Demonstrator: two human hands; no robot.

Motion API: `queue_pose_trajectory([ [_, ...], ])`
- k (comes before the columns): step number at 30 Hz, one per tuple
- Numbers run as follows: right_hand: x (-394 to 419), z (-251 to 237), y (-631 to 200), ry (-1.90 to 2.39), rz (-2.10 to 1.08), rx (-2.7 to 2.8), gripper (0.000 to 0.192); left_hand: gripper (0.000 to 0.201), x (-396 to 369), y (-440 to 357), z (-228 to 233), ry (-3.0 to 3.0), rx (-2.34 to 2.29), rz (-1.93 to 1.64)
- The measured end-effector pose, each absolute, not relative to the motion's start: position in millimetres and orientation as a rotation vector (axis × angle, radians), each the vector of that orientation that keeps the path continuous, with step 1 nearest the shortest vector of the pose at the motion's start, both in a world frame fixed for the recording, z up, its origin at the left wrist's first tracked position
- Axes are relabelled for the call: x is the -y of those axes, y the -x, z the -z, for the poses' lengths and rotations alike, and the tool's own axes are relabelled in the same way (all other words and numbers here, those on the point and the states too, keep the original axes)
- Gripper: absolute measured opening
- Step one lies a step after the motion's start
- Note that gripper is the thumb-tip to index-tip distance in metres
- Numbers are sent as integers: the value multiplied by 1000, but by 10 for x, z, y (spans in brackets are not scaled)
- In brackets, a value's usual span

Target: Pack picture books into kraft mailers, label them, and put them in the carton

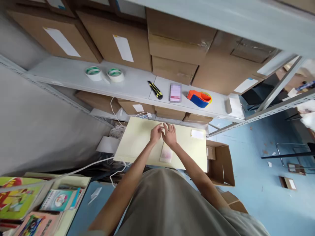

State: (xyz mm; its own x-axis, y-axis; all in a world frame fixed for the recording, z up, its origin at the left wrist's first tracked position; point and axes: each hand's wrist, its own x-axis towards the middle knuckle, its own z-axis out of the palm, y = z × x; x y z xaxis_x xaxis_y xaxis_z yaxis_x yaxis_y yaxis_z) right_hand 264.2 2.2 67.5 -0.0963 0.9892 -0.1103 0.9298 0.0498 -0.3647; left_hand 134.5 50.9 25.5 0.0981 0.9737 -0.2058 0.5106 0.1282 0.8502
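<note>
Both of my hands meet over a pale yellow board in front of the shelf. My left hand is closed, its fingertips pinched near the right one's; anything small between them is too fine to name. My right hand has its fingers bent forward and partly apart, thumb toward the left hand. Just below the hands, by my right wrist, a flat pale packet with a pink print lies on the board. A white label-like slip lies at the board's right side.
On the shelf are two tape rolls, a yellow-black box cutter, a pink-white packet and an orange-blue tape dispenser. Cardboard boxes stand behind. An open carton is right; books lie left.
</note>
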Motion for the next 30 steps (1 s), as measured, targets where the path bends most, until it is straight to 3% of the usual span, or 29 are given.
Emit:
queue_pose_trajectory([
  [3, -681, -1319, -2489, 1898, -233, 2082, 66, 56, -1195, -1290, -906, -1495, -1450, -1102],
  [7, -1460, -1900, -2296, 1819, -83, 1970, 62, 48, -1864, -1059, -1561, -1537, -1288, -1367],
  [13, -2122, -1996, -2122, 1928, -236, 1924, 52, 45, -2080, -795, -1662, -1570, -1317, -1349],
  [18, -2299, -1835, -2069, 2085, -221, 1916, 47, 47, -1943, -613, -1225, -1597, -1357, -1243],
  [22, -2104, -1625, -2073, 2053, -127, 1896, 50, 49, -1464, -533, -494, -1682, -1443, -948],
  [26, -1349, -1258, -2136, 1889, -111, 1772, 62, 53, -569, -575, 323, -1879, -1460, -417],
  [30, -269, -722, -2244, 1924, -236, 1648, 73, 78, 168, -653, 927, -2017, -1205, -78],
])
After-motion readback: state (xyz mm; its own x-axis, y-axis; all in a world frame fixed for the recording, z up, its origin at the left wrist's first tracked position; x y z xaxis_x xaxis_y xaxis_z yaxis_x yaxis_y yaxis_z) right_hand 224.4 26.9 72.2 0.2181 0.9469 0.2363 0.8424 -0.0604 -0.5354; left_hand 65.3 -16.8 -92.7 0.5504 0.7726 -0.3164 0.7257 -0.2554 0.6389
